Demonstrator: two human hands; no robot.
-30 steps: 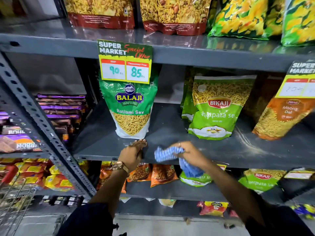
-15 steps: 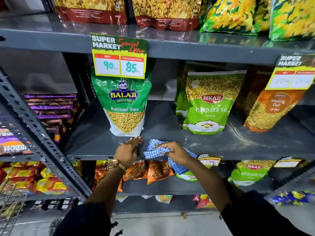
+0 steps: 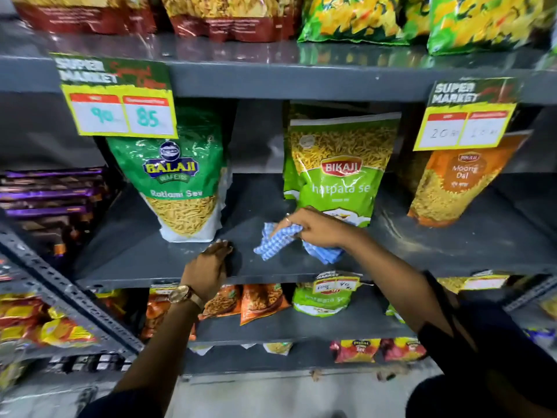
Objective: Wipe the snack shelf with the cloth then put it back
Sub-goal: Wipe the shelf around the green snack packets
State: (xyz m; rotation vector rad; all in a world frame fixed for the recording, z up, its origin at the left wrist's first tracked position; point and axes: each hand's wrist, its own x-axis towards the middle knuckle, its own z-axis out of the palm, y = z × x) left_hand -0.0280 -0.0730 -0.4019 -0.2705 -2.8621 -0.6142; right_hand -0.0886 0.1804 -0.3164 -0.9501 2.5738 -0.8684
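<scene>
Several grey metal tiers, seen from above and in front, packed with snack bags. Middle tier, the snack shelf [image 3: 156,254]: dark, bare along its front. Standing on it, left to right: green Balaji bag [image 3: 184,179], green Bikaji bag [image 3: 337,167], orange Moong Dal bag [image 3: 455,179]. Two yellow price tags [image 3: 120,107] hanging from the tier above. Left hand [image 3: 208,270], gold wristwatch [image 3: 182,295] at the wrist, fingers flat and close together on the shelf's front lip. Right hand [image 3: 316,227], fingers curled, pinching a bunched blue-checked cloth [image 3: 277,241] against the shelf surface just before the Bikaji bag. Cloth crumpled, long axis roughly left to right, one loose end trailing toward front left.
</scene>
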